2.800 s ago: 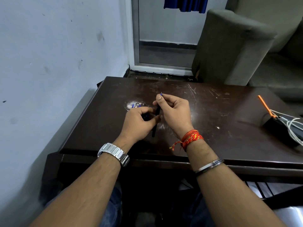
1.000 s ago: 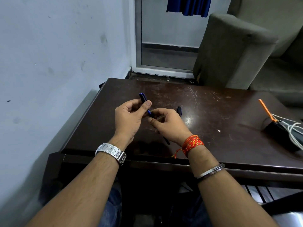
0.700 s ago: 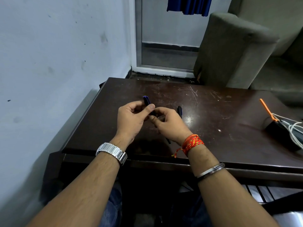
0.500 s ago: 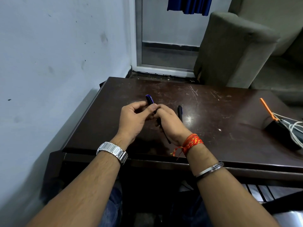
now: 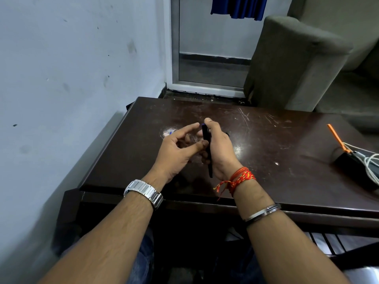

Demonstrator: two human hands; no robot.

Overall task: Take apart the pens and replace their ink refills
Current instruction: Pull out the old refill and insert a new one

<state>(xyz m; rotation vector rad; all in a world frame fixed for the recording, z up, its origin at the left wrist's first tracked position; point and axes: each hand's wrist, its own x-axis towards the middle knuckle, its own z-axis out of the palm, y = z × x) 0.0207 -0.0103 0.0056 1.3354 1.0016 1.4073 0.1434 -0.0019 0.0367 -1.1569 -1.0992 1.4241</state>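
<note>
The right hand [image 5: 218, 148] grips a long black plastic pen [image 5: 207, 148] above the middle of the dark brown wooden table [image 5: 276, 140]. The left hand [image 5: 176, 148], at nine o'clock from it, has loose spread fingers, its thumb touching the pen.

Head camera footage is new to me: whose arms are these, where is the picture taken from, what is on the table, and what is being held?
There is no machine. A person wears the camera on the head, looking down at their own arms. The right hand grips a dark pen, roughly upright. The left hand is open, its thumb touching the pen. On the dark table lie small blue bits, too small to identify, and, at the right edge, a black box with white cables.
</note>
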